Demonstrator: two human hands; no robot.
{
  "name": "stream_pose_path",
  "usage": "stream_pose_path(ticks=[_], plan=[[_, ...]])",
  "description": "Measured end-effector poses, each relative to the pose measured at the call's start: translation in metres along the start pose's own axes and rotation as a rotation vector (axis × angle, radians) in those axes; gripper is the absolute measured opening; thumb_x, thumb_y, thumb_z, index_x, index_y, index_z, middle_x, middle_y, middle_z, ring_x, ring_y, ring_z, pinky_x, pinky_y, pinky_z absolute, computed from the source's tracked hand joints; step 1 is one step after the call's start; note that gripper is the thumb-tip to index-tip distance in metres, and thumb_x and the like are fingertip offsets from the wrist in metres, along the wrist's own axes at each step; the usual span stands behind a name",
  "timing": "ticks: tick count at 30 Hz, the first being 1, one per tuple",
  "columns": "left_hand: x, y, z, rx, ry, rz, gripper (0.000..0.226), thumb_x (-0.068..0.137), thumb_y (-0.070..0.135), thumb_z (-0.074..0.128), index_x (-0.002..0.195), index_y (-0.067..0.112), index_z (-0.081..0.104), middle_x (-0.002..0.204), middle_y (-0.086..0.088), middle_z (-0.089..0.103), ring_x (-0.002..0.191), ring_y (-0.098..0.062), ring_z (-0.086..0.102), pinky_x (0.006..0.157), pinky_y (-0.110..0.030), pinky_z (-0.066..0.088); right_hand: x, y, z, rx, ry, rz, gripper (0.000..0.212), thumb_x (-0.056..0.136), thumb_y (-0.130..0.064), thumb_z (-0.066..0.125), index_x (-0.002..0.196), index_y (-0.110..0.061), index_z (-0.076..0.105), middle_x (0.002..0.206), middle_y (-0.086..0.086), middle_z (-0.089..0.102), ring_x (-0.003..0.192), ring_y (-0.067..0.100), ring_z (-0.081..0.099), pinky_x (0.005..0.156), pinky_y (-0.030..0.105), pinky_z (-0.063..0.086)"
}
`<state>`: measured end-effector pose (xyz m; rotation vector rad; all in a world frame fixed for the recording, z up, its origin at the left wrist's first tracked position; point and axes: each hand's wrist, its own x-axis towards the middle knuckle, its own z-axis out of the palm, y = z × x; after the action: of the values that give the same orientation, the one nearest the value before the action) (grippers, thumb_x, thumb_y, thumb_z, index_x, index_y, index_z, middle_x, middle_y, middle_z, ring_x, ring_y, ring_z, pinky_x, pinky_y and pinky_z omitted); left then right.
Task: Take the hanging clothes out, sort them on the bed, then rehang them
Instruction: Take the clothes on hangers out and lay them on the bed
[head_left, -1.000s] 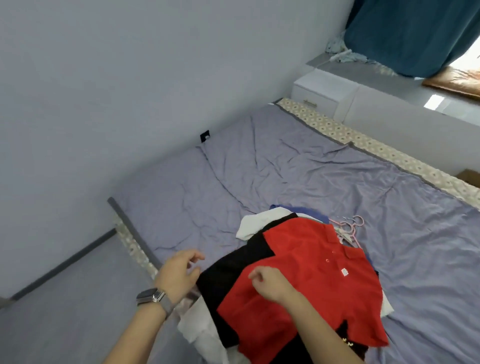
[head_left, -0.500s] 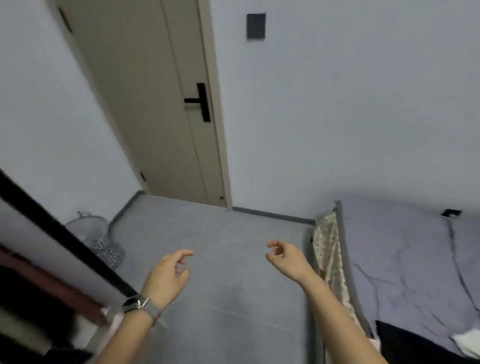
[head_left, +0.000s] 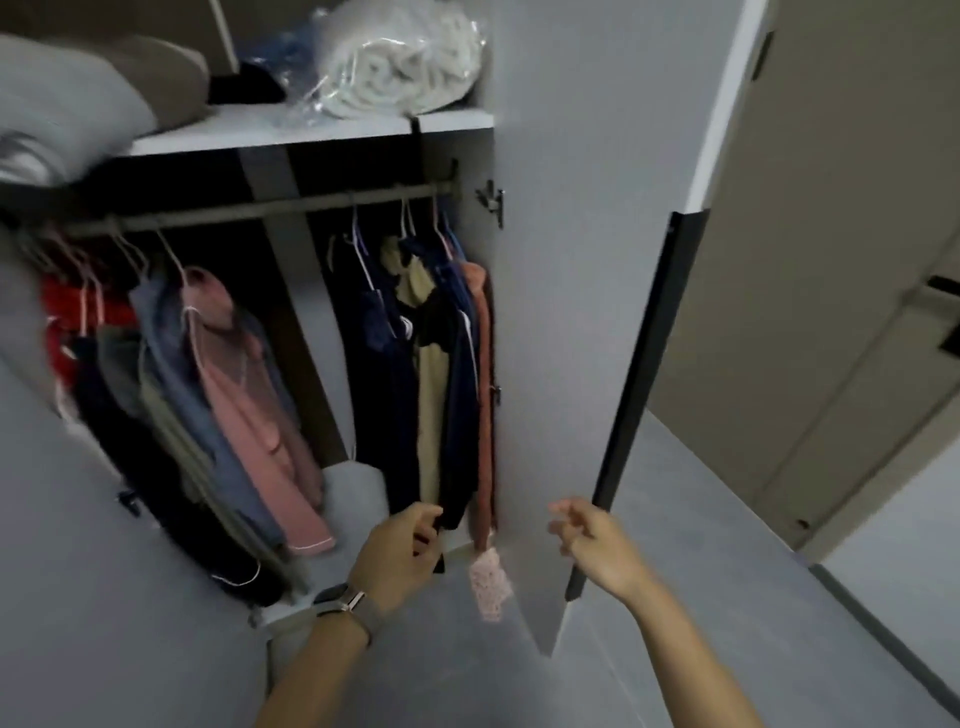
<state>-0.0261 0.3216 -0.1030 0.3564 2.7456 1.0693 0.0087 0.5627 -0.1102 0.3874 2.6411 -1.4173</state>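
An open wardrobe faces me, its rail (head_left: 270, 208) carrying two bunches of clothes on hangers. The left bunch has a pink top (head_left: 249, 395), a blue garment (head_left: 171, 358) and a red one (head_left: 62, 322). The right bunch holds dark navy clothes (head_left: 384, 353), a beige piece (head_left: 428, 395) and a rust-coloured one (head_left: 485, 364) with a pink lace hem. My left hand (head_left: 402, 556), with a watch on its wrist, hovers just under the navy clothes, fingers loosely curled and holding nothing. My right hand (head_left: 597, 540) is raised in front of the open wardrobe door (head_left: 571, 312), also empty.
The shelf (head_left: 311, 130) above the rail carries folded grey bedding (head_left: 62, 114) and a bagged white blanket (head_left: 400, 57). A grey cushion-like bundle (head_left: 353, 488) sits on the wardrobe floor. The room door (head_left: 857, 260) stands to the right, with grey floor (head_left: 727, 519) below it.
My view swung from the bed with the red shirt pile, past the room door, to the open wardrobe. Both hands stayed empty and now reach toward the hanging clothes.
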Motion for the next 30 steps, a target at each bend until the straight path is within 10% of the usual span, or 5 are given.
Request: stream_pose_path(ticks=[13,22,30], plan=[[0.108,-0.005,-0.038,-0.051,0.212,-0.119,0.034,0.088,0.01,0.054,0.121,0.016,0.056,0.093,0.003,0.061,0.085,-0.009,0.06,0.067,0.0,0.037,0.136,-0.072,0.023,0.018,-0.319,-0.196,0.024,0.096,-0.011,0.05,0.112,-0.027,0.05,0.094,-0.005,0.062,0.078,0.004,0.057,0.068,0.006,0.044],[0.132,-0.057,-0.088,-0.313,0.423,-0.38,0.03,0.08,0.023,0.054,0.108,0.019,0.061,0.094,-0.002,0.068,0.087,-0.014,0.064,0.083,-0.02,0.05,0.209,-0.113,0.055,0.087,-0.378,-0.158,0.039,0.096,0.006,0.036,0.108,-0.026,0.055,0.101,0.0,0.064,0.081,0.014,0.06,0.064,0.011,0.044],[0.19,-0.141,-0.177,-0.326,0.45,-0.348,0.028,0.088,0.006,0.057,0.095,0.033,0.057,0.087,0.011,0.065,0.077,0.007,0.06,0.072,-0.007,0.045,0.276,-0.174,0.109,0.197,-0.267,-0.105,0.032,0.096,-0.003,0.043,0.101,-0.03,0.059,0.097,-0.004,0.069,0.081,0.014,0.064,0.074,0.024,0.047]])
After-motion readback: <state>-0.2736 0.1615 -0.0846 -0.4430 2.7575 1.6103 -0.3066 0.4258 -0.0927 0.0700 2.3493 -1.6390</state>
